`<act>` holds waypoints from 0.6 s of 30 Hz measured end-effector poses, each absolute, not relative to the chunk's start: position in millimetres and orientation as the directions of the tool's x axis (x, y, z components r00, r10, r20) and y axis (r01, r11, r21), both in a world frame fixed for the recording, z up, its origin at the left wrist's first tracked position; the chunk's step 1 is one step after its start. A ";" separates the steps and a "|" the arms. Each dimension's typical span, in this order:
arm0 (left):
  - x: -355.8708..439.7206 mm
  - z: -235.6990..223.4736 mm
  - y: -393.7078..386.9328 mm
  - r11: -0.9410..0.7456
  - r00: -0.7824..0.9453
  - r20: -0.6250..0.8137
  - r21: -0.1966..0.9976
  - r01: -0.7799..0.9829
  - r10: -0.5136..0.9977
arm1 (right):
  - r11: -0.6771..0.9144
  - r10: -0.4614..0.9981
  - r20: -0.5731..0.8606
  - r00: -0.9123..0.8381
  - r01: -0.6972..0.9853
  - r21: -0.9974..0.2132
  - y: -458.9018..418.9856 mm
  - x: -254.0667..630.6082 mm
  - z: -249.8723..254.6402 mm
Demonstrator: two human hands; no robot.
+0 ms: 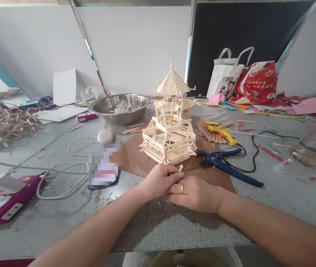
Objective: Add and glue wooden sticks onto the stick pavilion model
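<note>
L grip (159,181) – pinching stick (180,168); R grip (194,193) adj.

2 bare forearms (99,218) slant inward from below; the left hand (159,181) and right hand (194,194) meet, touching, both with fingers (173,189) bent.

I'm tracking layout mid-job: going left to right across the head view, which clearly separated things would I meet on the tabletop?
Purple power strip, white rounded object, stick-built pagoda model, blue-handled cutter, clear vessel at the right edge.
</note>
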State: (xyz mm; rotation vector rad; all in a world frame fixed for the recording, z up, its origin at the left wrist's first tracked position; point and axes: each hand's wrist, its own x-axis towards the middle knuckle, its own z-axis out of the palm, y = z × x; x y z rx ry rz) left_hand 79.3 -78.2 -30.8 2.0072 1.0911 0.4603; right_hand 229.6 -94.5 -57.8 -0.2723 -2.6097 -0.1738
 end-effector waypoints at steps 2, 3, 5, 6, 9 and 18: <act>79.2 -34.4 -76.5 -0.265 0.501 -0.056 0.796 0.545 0.864 | 0.958 0.229 0.577 -0.784 0.286 0.009 -95.1 231.9 -55.3; 78.9 -35.2 -76.2 -0.270 0.471 -0.035 0.781 0.564 0.881 | 0.938 0.294 0.622 -0.726 0.343 -0.043 -94.8 234.1 -53.5; 78.3 -35.8 -76.5 -0.328 0.453 0.011 0.706 0.628 0.891 | 0.842 0.489 0.642 -0.590 0.512 -0.171 -92.9 239.1 -49.8; 78.2 -36.0 -77.0 -0.365 0.463 0.025 0.655 0.662 0.886 | 0.761 0.602 0.599 -0.527 0.607 -0.231 -91.4 241.4 -48.2; 78.6 -37.1 -78.4 -0.442 0.505 0.025 0.519 0.731 0.863 | 0.544 0.830 0.329 -0.451 0.788 -0.290 -86.0 245.7 -45.6; 81.8 -39.3 -83.0 -0.459 0.489 -0.093 0.232 0.858 0.867 | 0.565 0.825 0.063 -0.562 0.819 -0.097 -89.6 238.0 -41.0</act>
